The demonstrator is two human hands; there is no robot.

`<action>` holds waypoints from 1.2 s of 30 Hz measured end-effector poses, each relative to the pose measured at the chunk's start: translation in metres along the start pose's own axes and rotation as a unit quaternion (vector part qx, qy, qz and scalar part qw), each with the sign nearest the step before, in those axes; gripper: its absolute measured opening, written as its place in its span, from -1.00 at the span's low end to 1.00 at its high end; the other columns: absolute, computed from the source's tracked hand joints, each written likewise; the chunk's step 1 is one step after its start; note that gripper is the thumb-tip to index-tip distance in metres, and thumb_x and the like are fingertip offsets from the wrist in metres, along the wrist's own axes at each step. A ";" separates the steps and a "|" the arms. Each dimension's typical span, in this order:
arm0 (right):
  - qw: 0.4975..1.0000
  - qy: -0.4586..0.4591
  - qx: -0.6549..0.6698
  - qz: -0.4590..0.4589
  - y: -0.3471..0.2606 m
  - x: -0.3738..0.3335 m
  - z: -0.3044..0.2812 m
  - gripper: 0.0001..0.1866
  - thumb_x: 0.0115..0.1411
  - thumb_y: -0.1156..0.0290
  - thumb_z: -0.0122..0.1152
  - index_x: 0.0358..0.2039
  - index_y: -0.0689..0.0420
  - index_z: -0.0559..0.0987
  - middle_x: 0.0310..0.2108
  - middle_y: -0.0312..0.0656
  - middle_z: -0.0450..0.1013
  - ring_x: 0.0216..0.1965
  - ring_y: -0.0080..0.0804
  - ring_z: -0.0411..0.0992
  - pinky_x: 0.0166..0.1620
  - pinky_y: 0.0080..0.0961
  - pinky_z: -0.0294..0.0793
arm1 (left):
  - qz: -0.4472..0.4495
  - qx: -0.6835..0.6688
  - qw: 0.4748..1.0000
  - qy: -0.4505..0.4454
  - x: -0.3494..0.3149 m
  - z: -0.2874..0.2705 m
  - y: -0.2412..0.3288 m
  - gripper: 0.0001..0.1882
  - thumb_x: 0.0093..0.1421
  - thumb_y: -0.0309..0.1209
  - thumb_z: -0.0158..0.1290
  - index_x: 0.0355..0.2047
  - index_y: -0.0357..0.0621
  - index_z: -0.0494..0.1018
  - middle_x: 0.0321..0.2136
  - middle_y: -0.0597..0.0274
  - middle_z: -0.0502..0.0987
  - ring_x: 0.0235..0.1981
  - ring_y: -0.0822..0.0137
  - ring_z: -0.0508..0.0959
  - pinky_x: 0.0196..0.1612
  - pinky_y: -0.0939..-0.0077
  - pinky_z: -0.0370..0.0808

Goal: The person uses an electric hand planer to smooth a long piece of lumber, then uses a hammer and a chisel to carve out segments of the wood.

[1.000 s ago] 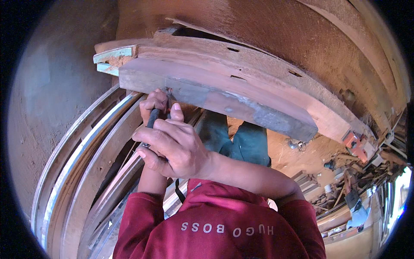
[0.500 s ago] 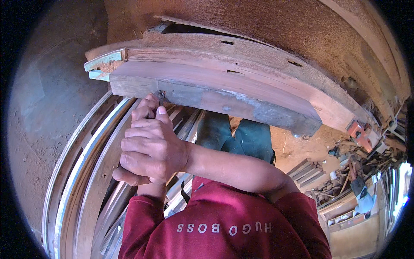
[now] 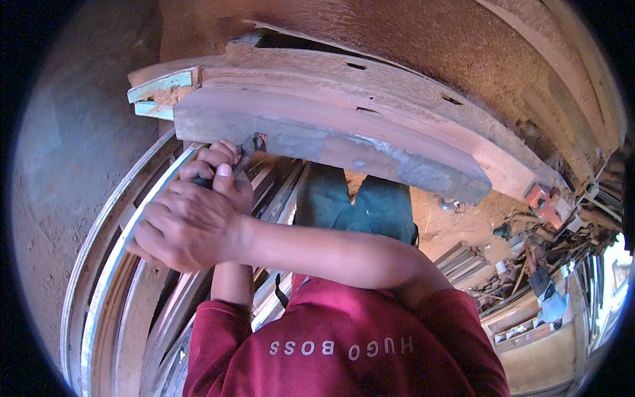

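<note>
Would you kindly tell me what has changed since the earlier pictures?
The right hand has swung clearly left, and the left hand has shifted slightly the same way, with the dark hand tool now leaning further left. The left hand keeps its grip; the right hand's hold is hidden. The tool's tip stays at the notch in the wooden beam.

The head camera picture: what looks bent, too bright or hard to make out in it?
In the head view, the corners are black and the boards at left look bowed, probably at least partly from the fisheye lens; in that same view, a bright patch at far right is washed out, and the dark tool is largely hidden by the left hand and right hand.
</note>
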State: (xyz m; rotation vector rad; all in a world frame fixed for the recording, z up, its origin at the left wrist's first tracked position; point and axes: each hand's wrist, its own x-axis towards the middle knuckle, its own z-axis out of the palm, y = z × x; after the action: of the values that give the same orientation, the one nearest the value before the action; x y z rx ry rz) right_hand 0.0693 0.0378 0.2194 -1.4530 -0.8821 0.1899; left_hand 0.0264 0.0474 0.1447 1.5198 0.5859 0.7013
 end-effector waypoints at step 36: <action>0.851 -0.162 -0.354 0.352 -0.132 -0.352 -0.436 -0.61 0.07 0.27 0.28 -0.07 0.06 0.51 -0.26 -0.05 0.53 -0.15 -0.09 0.52 -0.07 -0.04 0.43 | 0.129 0.281 0.685 -0.660 -0.254 0.274 0.105 -0.57 -0.13 -0.35 0.34 -0.24 -0.18 0.47 -0.32 0.03 0.47 -0.22 -0.06 0.53 -0.14 0.13 0.51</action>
State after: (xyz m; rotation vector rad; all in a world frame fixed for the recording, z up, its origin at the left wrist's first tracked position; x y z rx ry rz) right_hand 0.0468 -0.5369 0.2516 -2.4698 -0.6607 0.7350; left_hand 0.0488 -0.3315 0.2246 2.2211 -0.6170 -0.5603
